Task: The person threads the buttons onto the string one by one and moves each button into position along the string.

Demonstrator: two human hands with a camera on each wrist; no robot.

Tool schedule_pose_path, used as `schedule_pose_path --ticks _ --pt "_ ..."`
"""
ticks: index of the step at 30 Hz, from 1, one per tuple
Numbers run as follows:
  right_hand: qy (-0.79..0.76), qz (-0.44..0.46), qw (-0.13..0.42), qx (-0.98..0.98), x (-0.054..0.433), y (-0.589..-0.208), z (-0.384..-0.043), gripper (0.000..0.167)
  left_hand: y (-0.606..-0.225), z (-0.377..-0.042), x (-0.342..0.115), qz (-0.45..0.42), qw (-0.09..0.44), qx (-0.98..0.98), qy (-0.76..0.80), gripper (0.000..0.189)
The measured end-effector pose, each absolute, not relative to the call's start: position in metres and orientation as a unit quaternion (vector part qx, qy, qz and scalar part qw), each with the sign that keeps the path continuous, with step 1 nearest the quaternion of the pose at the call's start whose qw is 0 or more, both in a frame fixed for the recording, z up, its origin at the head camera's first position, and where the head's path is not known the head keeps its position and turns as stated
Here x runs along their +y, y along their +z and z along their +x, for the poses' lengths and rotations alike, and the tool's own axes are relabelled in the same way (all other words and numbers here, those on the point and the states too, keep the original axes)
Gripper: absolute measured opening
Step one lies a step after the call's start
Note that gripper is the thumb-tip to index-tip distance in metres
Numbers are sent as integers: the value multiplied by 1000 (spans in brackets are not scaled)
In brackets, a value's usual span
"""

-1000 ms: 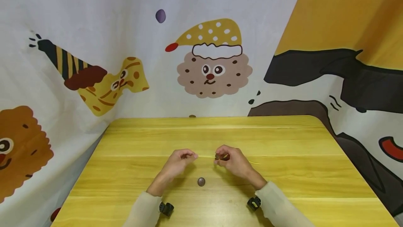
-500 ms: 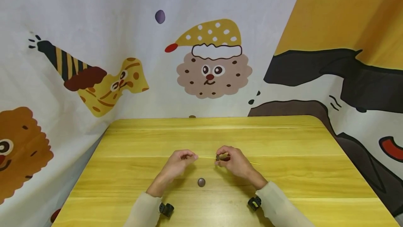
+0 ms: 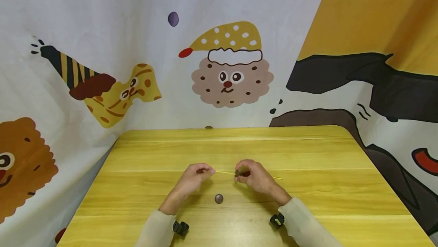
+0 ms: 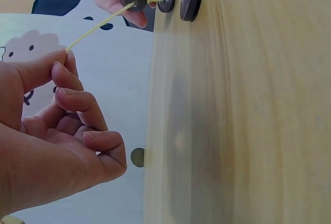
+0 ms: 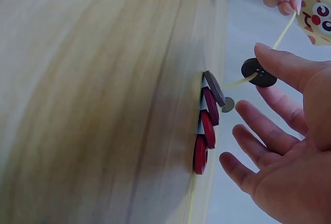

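My left hand [image 3: 194, 175] pinches the end of a yellow cord [image 4: 98, 26] between thumb and forefinger, its other fingers loosely curled. From there the cord runs slightly slack to a dark brown button [image 5: 258, 73] and passes through it. My right hand [image 3: 256, 176] pinches this button by its edge, with the other fingers spread below. Beyond it the cord continues to a leaning row of strung buttons: a brown one [image 5: 214, 88], a maroon one [image 5: 210, 107] and red ones [image 5: 200, 154]. The row sits low by the tabletop, mostly hidden behind my right hand in the head view.
One loose brown button [image 3: 219, 198] lies on the wooden table [image 3: 154, 201], nearer to me than both hands. The cord's tail [image 3: 278, 178] sticks out right of my right wrist. A printed cloth [image 3: 143, 18] hangs behind the table. Each wrist carries a black camera mount [image 3: 181, 228].
My right hand has shifted slightly to the right with the button, and the cord between the hands slants a little more. My left hand and the loose button stay in place.
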State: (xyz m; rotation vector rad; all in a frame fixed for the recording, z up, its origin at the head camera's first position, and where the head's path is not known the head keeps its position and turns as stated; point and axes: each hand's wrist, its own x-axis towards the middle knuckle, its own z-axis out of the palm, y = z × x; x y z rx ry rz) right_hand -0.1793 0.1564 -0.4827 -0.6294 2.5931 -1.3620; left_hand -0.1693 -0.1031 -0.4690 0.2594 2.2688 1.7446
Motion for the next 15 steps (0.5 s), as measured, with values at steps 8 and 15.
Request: schedule_pose_path --ticks 8,15 --pt "-442 -225 75 865 157 -485 -181 21 -468 -169 -102 88 134 783 601 26" --pt "-436 -224 75 868 157 -485 -181 22 -469 -169 -101 81 135 787 597 24"
